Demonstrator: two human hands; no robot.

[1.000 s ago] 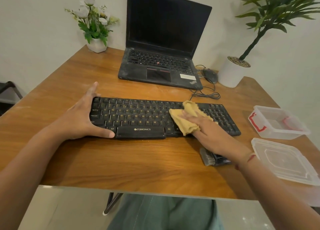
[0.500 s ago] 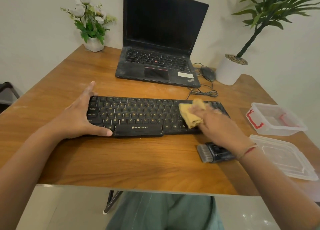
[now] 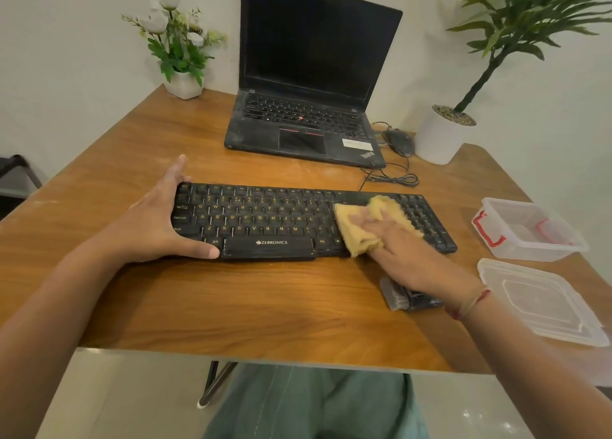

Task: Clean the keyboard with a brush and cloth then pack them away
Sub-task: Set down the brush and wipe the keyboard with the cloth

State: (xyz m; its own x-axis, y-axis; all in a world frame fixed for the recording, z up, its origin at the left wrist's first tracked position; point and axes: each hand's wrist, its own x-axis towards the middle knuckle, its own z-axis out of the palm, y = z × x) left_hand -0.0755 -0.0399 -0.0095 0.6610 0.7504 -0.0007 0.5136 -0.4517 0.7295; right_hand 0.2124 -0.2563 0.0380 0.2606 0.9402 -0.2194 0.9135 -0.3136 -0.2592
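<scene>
ZEBRONICS in white on space bar (image 3: 270, 244) of keyboard (image 3: 265, 220). Yellow key legends: QWERTY letters, Caps Lock, Alt. ThinkPad logo at palm-rest corner of laptop (image 3: 298, 130); white sticker (image 3: 357, 144) beside it unreadable.

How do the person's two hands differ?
The left hand braces the black keyboard's left end, thumb at its front edge; the right hand presses a yellow cloth onto keys near its right end. The right hand's wrist wears a red thread; the left hand's none. Both rest on the keyboard.
</scene>
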